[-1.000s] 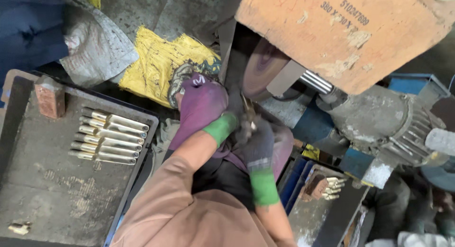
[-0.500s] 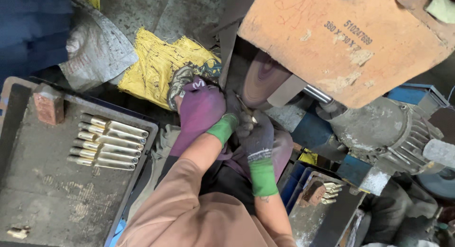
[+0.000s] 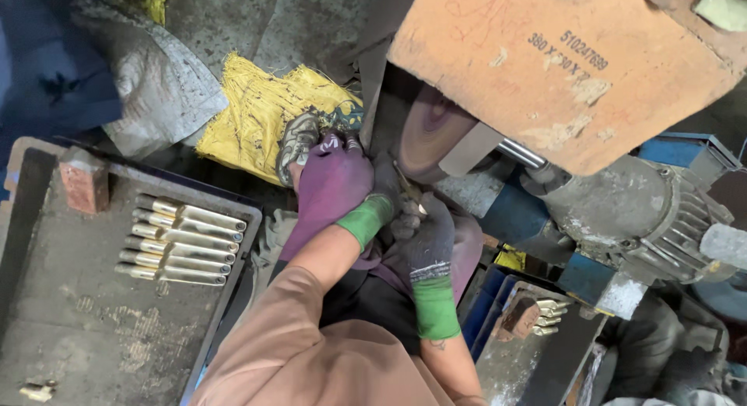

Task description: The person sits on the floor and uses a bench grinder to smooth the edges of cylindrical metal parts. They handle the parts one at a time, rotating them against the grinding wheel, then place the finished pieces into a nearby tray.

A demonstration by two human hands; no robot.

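Gloved fingers (image 3: 405, 219) of both hands clench one small metal piece (image 3: 410, 194), pressed against the grinding wheel (image 3: 436, 133) at twelve o'clock. Left hand (image 3: 342, 180), right hand (image 3: 424, 235). At nine o'clock, a tray (image 3: 93, 328) carries metal handles (image 3: 179, 239).

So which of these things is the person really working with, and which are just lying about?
In use:
- left hand and right hand, both gloved, together gripping a small metal piece
- grinding wheel, right by that piece
- motor beside the wheel

Lying about:
- row of metal pieces on the dark tray
- brick
- yellow cloth
- orange board
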